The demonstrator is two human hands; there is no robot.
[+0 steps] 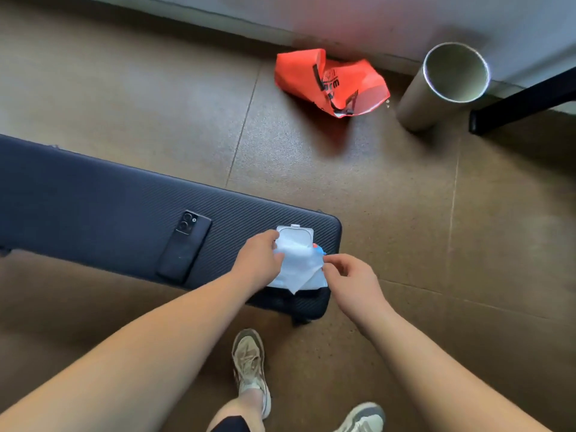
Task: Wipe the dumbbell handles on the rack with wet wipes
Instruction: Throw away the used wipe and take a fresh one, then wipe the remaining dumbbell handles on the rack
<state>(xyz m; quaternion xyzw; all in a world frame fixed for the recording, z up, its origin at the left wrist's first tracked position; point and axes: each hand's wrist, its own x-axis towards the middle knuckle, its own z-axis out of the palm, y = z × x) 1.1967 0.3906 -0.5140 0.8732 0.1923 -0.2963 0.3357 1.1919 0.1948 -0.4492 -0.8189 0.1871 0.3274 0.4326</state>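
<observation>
A pack of wet wipes [297, 236] lies on the right end of a dark padded bench [93, 194], its white lid flipped open. A white wet wipe [300, 266] is stretched out over the pack. My left hand [260, 260] pinches the wipe's left edge. My right hand [349, 280] pinches its right edge. No dumbbells or rack are in view.
A black phone [185, 246] lies face down on the bench left of the pack. On the brown floor sit a crumpled orange bag [330, 81], an upright cardboard tube [442, 85] and a black bar [523, 101] at the right. My shoes [251, 366] stand below the bench.
</observation>
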